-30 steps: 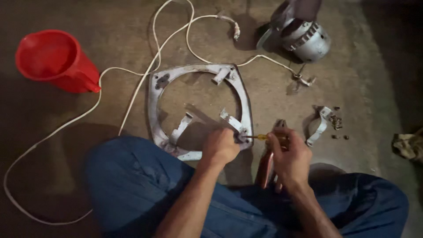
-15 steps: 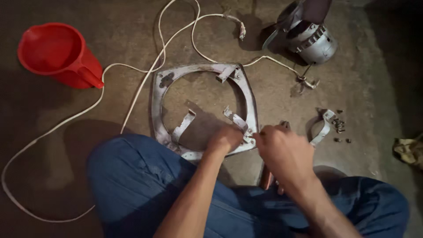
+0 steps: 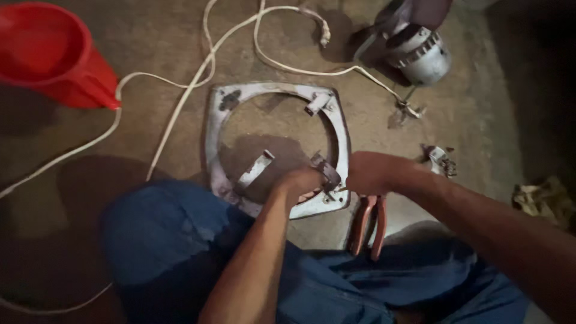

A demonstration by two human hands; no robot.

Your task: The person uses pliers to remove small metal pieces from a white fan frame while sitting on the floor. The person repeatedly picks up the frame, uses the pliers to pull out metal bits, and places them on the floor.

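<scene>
Nearest, blue-trousered knees (image 3: 180,240) frame a pair of red-handled pliers (image 3: 369,225) lying on the concrete floor (image 3: 150,150). Just beyond, the left hand (image 3: 303,180) is curled around a small metal bracket (image 3: 327,171) at the near right corner of the grey square fan frame (image 3: 276,96). The right hand (image 3: 372,173) is closed just beside it, perhaps pinching a small tool, though that is hidden. Farther off lie a white cable (image 3: 180,102), a red jug (image 3: 54,54) and a motor (image 3: 417,51).
</scene>
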